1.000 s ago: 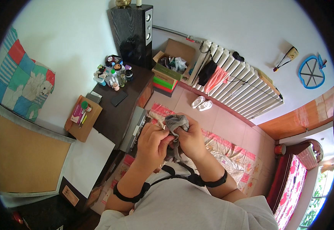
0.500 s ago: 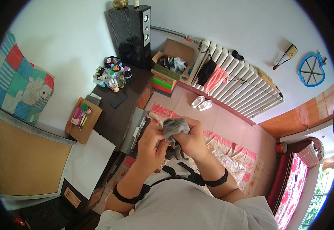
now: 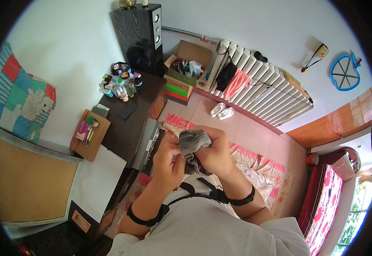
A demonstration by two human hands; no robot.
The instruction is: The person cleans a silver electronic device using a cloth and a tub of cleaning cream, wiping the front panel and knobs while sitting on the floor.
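Note:
A grey ribbed sock (image 3: 193,141) is bunched up between my two hands, in front of my chest. My left hand (image 3: 167,161) is closed, pinching the sock's left edge with thumb and fingers. On the other side my right hand (image 3: 217,154) grips it, the thumb pressed into the fabric and the fingers curled behind. A darker part of the sock hangs below the thumbs. Some of my fingertips are hidden by the cloth.
To the left, a dark cabinet (image 3: 149,91) bears bottles (image 3: 124,87), an open cardboard box (image 3: 81,145) and a white sheet (image 3: 98,183). Ahead stand a black speaker (image 3: 137,38), stacked boxes (image 3: 179,87), white shoes (image 3: 222,111) and a radiator (image 3: 275,98). A patterned cloth (image 3: 258,164) covers the floor.
Both hands keep hold of the sock and have barely moved. The sock's upper part now spreads a little wider to the left. The surroundings have shifted slightly left in view.

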